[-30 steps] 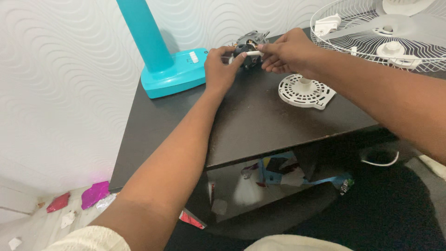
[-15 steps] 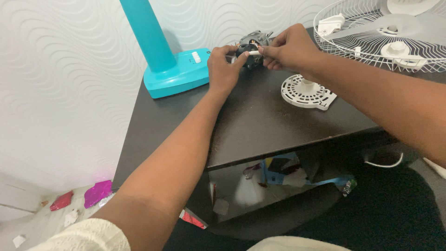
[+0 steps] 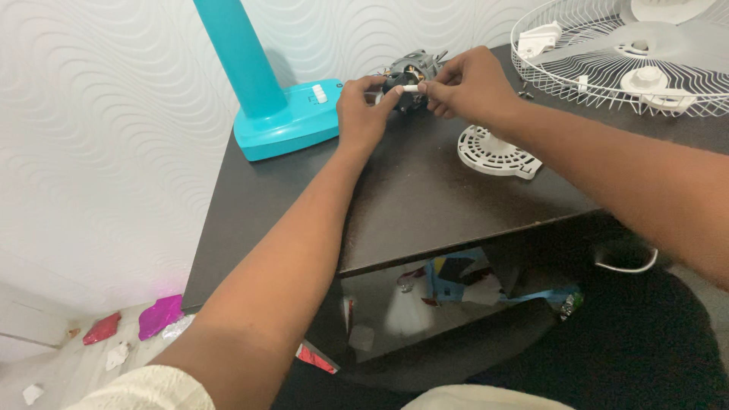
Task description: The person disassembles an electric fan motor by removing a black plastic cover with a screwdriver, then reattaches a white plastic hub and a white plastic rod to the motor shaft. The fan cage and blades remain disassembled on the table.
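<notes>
A small electric motor (image 3: 416, 70) with bare metal and copper parts lies at the far side of the dark table (image 3: 425, 205). My left hand (image 3: 363, 112) and my right hand (image 3: 469, 85) meet just in front of it. Between their fingertips they pinch a short white rod-like piece (image 3: 408, 89); my left fingers also touch the motor's near end. Both forearms reach across the tabletop.
A turquoise fan stand with its base (image 3: 287, 121) stands at the table's back left by the wall. A white wire fan guard (image 3: 623, 53) with white plastic parts lies back right. A round white slotted cover (image 3: 497, 154) rests under my right wrist. Clutter fills the lower shelf (image 3: 463, 285).
Both hands stay at the motor; my fingers have shifted slightly on the white piece. The view has shifted a little as my head moved.
</notes>
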